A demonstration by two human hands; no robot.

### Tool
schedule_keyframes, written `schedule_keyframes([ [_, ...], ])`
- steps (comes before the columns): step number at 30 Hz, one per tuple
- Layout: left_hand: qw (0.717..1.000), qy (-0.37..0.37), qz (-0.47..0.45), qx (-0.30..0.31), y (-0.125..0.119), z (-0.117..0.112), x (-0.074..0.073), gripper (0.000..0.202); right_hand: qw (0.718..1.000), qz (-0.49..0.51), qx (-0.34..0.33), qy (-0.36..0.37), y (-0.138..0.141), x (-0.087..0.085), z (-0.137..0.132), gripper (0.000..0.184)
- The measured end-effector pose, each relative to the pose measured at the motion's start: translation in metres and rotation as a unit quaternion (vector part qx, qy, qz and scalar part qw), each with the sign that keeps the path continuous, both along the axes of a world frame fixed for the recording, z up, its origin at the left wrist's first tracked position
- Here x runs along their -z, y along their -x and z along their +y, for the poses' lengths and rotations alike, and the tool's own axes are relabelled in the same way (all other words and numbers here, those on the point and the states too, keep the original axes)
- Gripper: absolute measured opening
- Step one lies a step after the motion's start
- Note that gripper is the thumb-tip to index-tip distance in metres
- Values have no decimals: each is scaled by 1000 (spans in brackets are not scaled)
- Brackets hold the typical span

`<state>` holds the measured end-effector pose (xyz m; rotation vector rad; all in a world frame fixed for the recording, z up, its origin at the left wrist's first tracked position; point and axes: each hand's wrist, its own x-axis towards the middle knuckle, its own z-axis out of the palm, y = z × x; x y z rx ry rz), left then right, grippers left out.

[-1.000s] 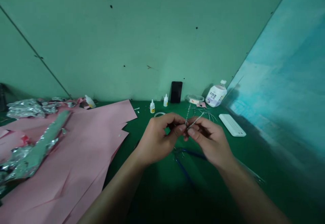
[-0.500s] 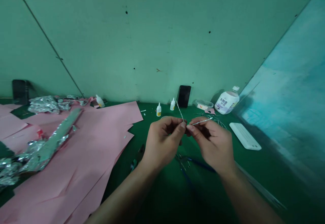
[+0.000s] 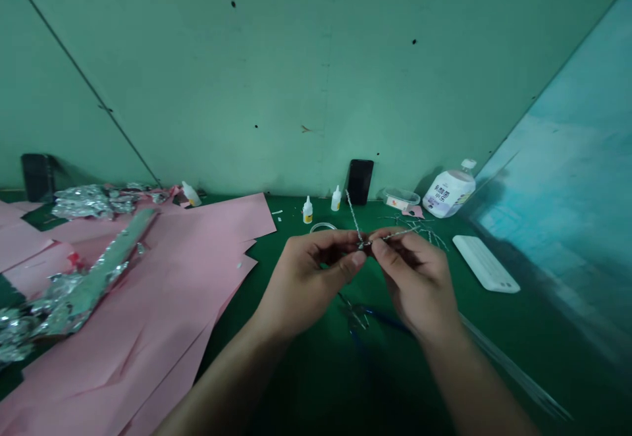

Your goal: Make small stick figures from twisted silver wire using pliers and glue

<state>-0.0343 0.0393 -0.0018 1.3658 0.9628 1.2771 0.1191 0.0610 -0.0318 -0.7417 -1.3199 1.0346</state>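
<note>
My left hand (image 3: 309, 284) pinches a twisted silver wire (image 3: 353, 215) between thumb and fingers, and the wire rises up and away from the fingertips. My right hand (image 3: 417, 284) pinches a second twisted wire (image 3: 395, 234), which points off to the right. The two wires meet at their ends between my fingertips, and the join is partly hidden. Blue-handled pliers (image 3: 356, 312) lie on the green mat (image 3: 326, 383) below my hands, partly hidden by my right hand.
Pink paper sheets (image 3: 148, 278) and silver foil (image 3: 89, 202) cover the left. Along the wall stand small glue bottles (image 3: 307, 211), a phone (image 3: 360, 182), a plastic tub (image 3: 401, 197) and a white bottle (image 3: 448, 189). Loose wire pieces (image 3: 415, 225) lie beyond my right hand, near a white power bank (image 3: 486, 263).
My hands have drawn closer, and the two wire ends now meet instead of standing slightly apart. The view has shifted slightly.
</note>
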Motion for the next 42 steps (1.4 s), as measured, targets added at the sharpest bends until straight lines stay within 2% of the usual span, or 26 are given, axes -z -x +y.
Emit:
schedule_keyframes([
  [5,993,-76,75,-52,2,2,2,15,995,73,-53,53,-1,4,2,4],
  [7,978,-111,159,-77,5,4,3,14,993,59,-80,62,-14,5,1,11],
  [9,952,-132,262,-90,6,5,4,14,994,15,-92,61,-33,6,-5,26],
  [11,927,-130,349,-46,4,3,4,15,992,-66,-96,49,-51,6,-16,39],
  [13,906,-118,404,37,-2,0,6,19,980,-161,-106,51,-62,8,-30,44],
  [15,885,-117,434,119,-11,-3,10,24,969,-212,-87,88,-65,16,-42,32],
  [17,861,-142,461,161,-18,-5,16,23,974,-160,-67,145,-64,31,-48,14],
  [18,849,-169,478,151,-21,-6,20,20,976,-110,-74,175,-63,40,-50,16],
  [19,834,-206,499,114,-23,-8,24,16,974,-34,-78,210,-62,51,-50,18],
  [20,816,-246,520,57,-24,-11,29,12,964,58,-67,252,-63,62,-49,20],
  [22,788,-303,532,-60,-25,-20,43,10,950,112,-61,285,-64,81,-48,26],
  [23,788,-313,521,-95,-25,-26,52,11,943,133,-59,298,-65,89,-47,28],
  [24,802,-307,499,-116,-25,-32,61,11,938,143,-62,309,-67,95,-48,28],
  [27,865,-220,431,-131,-29,-52,89,12,922,160,-78,343,-70,105,-51,26],
  [30,901,-98,405,-119,-38,-65,106,14,909,151,-103,374,-71,108,-55,26],
  [33,906,8,413,-98,-46,-70,110,22,898,141,-124,397,-69,109,-58,26],
  [35,913,45,399,-68,-50,-70,110,28,896,136,-131,402,-68,110,-59,27],
  [39,954,80,288,-10,-52,-71,113,17,887,108,-164,417,-69,109,-58,28],
  [42,971,82,225,-4,-50,-71,115,15,881,70,-210,417,-74,105,-55,26],
])
